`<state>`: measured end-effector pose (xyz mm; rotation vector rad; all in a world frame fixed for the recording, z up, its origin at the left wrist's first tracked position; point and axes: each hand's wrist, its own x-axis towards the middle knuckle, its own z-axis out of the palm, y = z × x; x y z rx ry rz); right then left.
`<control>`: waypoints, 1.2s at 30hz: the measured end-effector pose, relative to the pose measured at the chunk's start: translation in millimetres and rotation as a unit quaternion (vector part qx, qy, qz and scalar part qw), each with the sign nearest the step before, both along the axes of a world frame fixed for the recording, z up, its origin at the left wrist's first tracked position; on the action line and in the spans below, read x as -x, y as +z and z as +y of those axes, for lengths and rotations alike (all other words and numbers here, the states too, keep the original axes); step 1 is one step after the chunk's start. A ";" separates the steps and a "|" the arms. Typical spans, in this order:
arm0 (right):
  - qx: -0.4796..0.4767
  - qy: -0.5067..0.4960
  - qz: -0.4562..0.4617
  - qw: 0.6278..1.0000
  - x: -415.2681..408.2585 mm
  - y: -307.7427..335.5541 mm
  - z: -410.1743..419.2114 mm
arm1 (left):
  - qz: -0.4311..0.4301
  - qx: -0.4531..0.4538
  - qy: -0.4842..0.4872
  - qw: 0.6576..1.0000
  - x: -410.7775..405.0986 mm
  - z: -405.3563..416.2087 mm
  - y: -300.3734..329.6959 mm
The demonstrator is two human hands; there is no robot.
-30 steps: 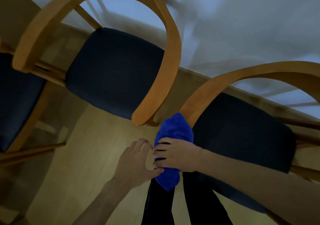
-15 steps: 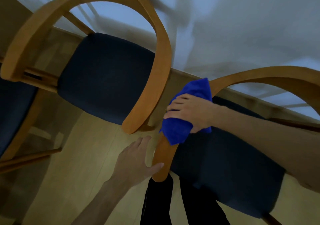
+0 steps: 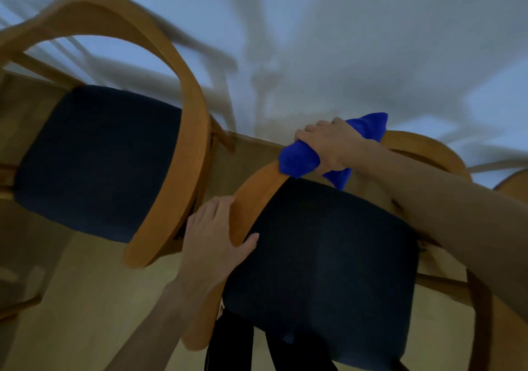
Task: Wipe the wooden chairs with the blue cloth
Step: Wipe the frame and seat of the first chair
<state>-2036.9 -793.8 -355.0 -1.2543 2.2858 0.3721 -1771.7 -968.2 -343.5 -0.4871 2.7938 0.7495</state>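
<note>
Two chairs: wooden frames with curved backrests and dark blue seat cushions, side by side on a pale wooden floor (image 3: 71, 299).
Near chair (image 3: 323, 270): directly below the camera; its curved backrest rail (image 3: 251, 199) arcs from lower left up and over to the right.
Blue cloth (image 3: 298, 160): bunched on top of that rail, upper part of the arc, touching the wood; one corner sticks up behind the hand, another hangs down towards the cushion.
Right hand (image 3: 333, 144): fingers curled over the cloth, clamped on it, pressing it against the rail.
Left hand (image 3: 214, 245): lower on the same rail, fingers straight along its outer side, thumb spread across the inner side; holds nothing else.
Second chair (image 3: 97, 162): to the left, just beside the first, untouched.
Wall (image 3: 343, 41): pale, with blurred shadows.
Dark trousers (image 3: 228, 342): visible at the bottom edge.
</note>
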 end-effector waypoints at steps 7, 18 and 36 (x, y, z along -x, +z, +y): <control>0.043 -0.142 0.067 0.987 23.8 20.5 93.8 | 0.048 0.008 -0.081 0.996 82.9 53.7 10.9; 0.193 -0.461 0.038 0.865 -14.2 9.7 251.6 | 0.071 0.018 -0.232 0.970 135.9 155.4 30.5; 0.094 -0.688 0.053 0.718 -174.1 -19.4 369.7 | 0.083 0.015 -0.450 0.889 133.1 333.9 22.3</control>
